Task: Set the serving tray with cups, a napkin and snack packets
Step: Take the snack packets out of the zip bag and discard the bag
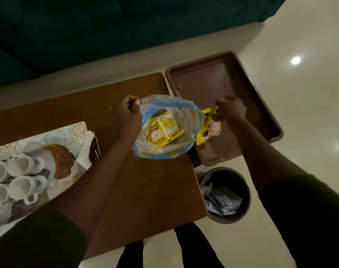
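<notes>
Brown bench (126, 190) carrying the work, crumbs scattered over it. Patterned serving tray (54, 140) at its left edge, cut off by the frame, white cups (25, 164) lying on their sides there; napkin not clearly made out. Empty brown tub (223, 78) beyond the right edge, probably as a holding spot. Zip-top bag (167, 126) held open by left hand (127, 115) pinching its rim, for access. Right hand (231, 109) pinching a yellow snack packet (208, 128) just outside the bag; print partly hidden. More packets inside.
</notes>
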